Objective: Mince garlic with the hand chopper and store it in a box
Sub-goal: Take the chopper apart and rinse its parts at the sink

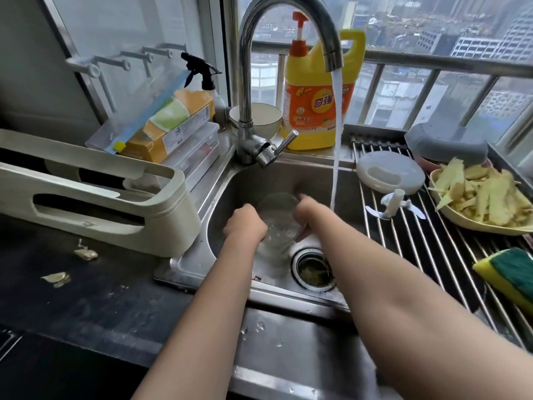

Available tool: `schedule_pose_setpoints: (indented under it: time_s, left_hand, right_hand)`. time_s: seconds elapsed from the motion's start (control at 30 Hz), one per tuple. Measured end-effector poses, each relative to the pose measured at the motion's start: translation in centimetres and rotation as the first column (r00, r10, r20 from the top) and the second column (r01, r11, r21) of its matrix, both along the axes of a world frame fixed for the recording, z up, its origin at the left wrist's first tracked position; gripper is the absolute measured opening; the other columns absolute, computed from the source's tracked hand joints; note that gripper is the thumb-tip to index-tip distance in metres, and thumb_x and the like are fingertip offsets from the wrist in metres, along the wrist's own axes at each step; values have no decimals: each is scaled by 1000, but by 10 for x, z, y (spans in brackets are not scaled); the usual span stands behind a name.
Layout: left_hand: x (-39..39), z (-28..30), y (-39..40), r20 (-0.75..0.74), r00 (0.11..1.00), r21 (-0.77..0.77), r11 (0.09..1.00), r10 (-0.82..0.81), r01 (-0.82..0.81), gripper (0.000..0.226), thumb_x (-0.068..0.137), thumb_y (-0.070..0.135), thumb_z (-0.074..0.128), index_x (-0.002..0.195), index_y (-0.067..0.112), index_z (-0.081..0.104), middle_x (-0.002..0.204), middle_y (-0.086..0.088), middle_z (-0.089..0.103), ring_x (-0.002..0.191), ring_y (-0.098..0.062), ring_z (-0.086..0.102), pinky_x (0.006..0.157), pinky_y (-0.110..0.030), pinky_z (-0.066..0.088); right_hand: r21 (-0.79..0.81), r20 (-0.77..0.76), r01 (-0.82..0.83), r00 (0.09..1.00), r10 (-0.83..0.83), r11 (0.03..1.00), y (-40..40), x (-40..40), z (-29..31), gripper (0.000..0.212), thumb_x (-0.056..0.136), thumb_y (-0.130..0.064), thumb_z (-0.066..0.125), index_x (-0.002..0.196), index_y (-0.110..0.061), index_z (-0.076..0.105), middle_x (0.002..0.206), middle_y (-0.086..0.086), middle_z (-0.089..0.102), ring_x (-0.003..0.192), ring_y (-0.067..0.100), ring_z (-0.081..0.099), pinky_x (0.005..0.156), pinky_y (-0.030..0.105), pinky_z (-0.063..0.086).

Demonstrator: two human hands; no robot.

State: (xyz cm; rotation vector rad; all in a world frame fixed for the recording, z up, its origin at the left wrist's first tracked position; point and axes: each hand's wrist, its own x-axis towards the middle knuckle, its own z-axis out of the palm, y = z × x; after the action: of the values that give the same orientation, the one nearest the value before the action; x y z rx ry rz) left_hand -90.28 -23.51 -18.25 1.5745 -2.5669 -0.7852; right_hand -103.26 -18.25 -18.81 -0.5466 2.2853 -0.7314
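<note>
Down in the steel sink [230,194] I hold the clear chopper bowl [278,223], tilted, with some water in it. My left hand [244,225] grips its left side and my right hand [310,213] grips its right side. Water runs from the tap [331,57] and falls just right of the bowl. The chopper's white lid [390,171] lies on the roll-up drying rack [418,243] to the right. Its blade piece [395,207] lies on the rack in front of the lid. Garlic skins [85,253] lie on the dark counter at the left.
A cream dish with peel scraps [478,197] and a yellow-green sponge [509,272] sit on the rack. A grey basket [445,144] stands behind them. Yellow detergent [317,90], a white bowl [259,116] and a spray bottle [202,70] line the window side. A cream holder [101,197] stands left.
</note>
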Motion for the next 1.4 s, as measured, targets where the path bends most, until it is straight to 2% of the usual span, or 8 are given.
schedule_pose_setpoints:
  time_s: [0.23,0.43,0.57,0.7,0.87,1.0,1.27,1.4]
  left_hand:
    - [-4,19,13,-357,892,601,799,277,-7,41,87,24,62,119,2,47,110,-15,55,80,-27,63,75,-38,56]
    - [-27,42,48,-453,685,879,416,570,235,31,98,4,41,126,15,37,132,-24,39,111,-45,53,72,-51,54]
    - [-36,27,51,-477,639,836,535,603,120,50,94,-11,26,131,16,46,102,-15,45,84,-38,54,68,-54,54]
    - [-24,28,45,-359,805,824,565,472,37,28,91,0,51,117,10,54,85,-14,54,58,-28,63,35,-35,52]
    - [-18,33,29,-400,560,917,319,726,240,47,90,47,55,122,13,58,103,-12,63,82,-26,64,59,-33,57]
    - [-13,41,30,-470,343,798,226,813,558,57,91,50,51,132,12,42,135,-29,45,116,-47,52,91,-58,45]
    - [-22,46,42,-806,345,557,813,481,167,26,80,44,53,88,19,56,94,-2,57,97,-23,55,90,-43,46]
    - [-21,42,41,-806,371,572,768,462,287,61,82,65,50,126,23,52,130,-5,52,120,-27,52,94,-48,48]
  right_hand:
    - [-173,-134,-121,986,98,977,35,-4,94,64,84,8,48,142,-14,32,126,12,49,88,24,61,63,33,56]
    - [-228,-219,-77,975,26,971,68,0,115,14,96,-14,47,85,-6,48,81,5,52,74,17,56,63,25,52]
    - [-80,-389,-131,917,90,988,74,1,106,39,98,-38,42,103,-3,59,86,7,58,85,24,60,84,37,54]
    - [34,-320,-153,935,156,988,67,4,106,31,94,-24,48,115,-3,52,91,9,58,85,27,65,60,35,59]
    - [-100,-225,-90,972,66,991,50,-1,108,32,96,-7,43,126,0,49,120,18,55,92,24,62,82,35,56]
    - [-257,122,174,982,-147,951,56,5,98,34,97,-7,38,130,0,34,93,23,52,51,26,67,40,28,52]
    - [-365,392,219,918,-64,905,85,11,83,58,99,-50,32,140,-10,30,114,21,44,89,37,62,70,46,59]
    - [-428,606,549,763,-223,718,73,16,68,28,105,-31,22,120,-13,40,107,16,55,87,33,62,57,49,58]
